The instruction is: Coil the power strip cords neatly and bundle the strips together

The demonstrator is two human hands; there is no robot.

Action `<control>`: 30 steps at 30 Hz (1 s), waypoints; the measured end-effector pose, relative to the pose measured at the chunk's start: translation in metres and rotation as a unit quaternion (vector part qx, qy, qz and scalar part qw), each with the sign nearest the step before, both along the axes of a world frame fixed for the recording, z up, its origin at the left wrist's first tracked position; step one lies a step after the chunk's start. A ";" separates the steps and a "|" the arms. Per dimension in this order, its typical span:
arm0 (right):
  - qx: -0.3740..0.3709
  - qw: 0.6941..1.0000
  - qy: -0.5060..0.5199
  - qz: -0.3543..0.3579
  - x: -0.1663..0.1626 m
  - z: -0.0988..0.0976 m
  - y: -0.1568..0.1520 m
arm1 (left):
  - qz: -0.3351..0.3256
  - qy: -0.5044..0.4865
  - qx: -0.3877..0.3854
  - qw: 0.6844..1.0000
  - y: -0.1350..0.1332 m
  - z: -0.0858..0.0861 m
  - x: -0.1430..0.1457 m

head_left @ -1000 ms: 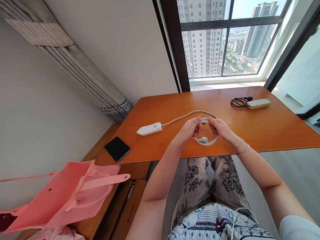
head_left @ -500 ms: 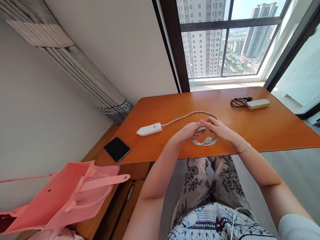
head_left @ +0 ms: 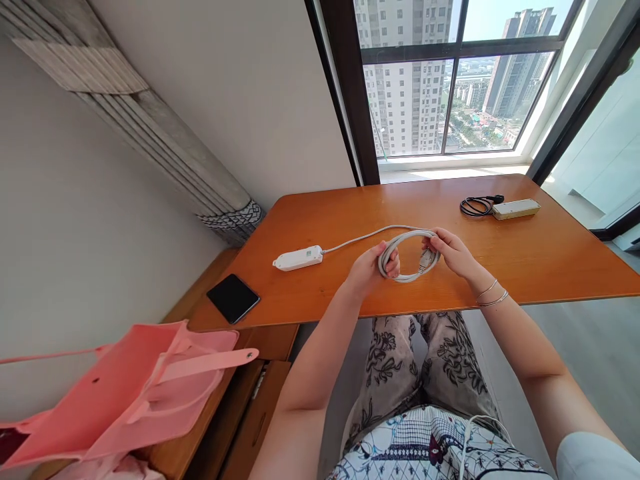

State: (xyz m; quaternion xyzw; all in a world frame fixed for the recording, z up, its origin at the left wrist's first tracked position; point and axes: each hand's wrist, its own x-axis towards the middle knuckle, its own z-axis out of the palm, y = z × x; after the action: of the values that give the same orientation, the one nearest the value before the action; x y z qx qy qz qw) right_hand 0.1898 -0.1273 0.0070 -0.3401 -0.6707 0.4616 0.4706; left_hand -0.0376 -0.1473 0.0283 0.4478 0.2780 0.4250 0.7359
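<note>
near the front edge of the counter (head_left: pixel 500 273), the cord (head_left: pixel 407 278) is coiled: the left hand (head_left: pixel 375 265) curls round one side, the right hand (head_left: pixel 449 252) pinches the other by the plug (head_left: pixel 425 261). it should be light and springy, best held across every loop.

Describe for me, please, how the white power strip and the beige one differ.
The white power strip has a white cord; the beige power strip has a black cord. The left hand and right hand hold the coiled white cord; the black cord lies untouched. The white strip lies left, the beige strip right. Both strips rest on the table.
</note>
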 end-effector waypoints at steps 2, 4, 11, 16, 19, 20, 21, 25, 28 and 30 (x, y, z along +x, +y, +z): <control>0.009 0.999 -0.036 0.001 0.001 0.005 0.000 | -0.062 0.038 0.014 0.997 0.006 -0.004 -0.006; 0.019 0.994 -0.102 0.031 0.002 0.014 -0.001 | -0.099 0.094 0.022 0.990 0.012 -0.002 -0.011; 0.141 0.935 -0.321 0.044 -0.016 0.033 -0.015 | 0.018 0.326 0.171 0.930 0.004 0.015 0.004; 0.094 0.970 -0.222 0.019 -0.023 0.019 -0.014 | 0.059 0.363 0.249 0.896 -0.005 0.015 0.010; 0.084 0.982 -0.167 -0.007 -0.020 0.015 -0.011 | 0.046 0.343 0.240 0.907 -0.004 0.016 0.009; 0.088 0.983 -0.161 -0.011 -0.018 0.016 -0.010 | 0.048 0.320 0.221 0.920 -0.003 0.016 0.009; 0.093 0.983 -0.159 -0.012 -0.016 0.017 -0.009 | 0.053 0.288 0.194 0.936 -0.003 0.017 0.008; 0.099 0.978 -0.184 -0.001 -0.003 0.023 -0.008 | 0.087 0.147 0.075 0.982 -0.001 0.022 0.008; 0.087 0.982 -0.167 -0.016 0.005 0.021 -0.006 | 0.133 0.084 0.039 0.987 -0.001 0.029 0.005; 0.072 0.988 -0.133 -0.033 0.004 0.014 -0.005 | 0.170 0.037 0.013 0.985 -0.002 0.035 0.005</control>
State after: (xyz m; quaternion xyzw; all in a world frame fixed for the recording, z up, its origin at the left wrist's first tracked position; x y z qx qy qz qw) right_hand 0.1943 -0.1320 0.0210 -0.3857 -0.7471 0.3468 0.4157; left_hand -0.0330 -0.1493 0.0635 0.4189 0.3718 0.5309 0.6359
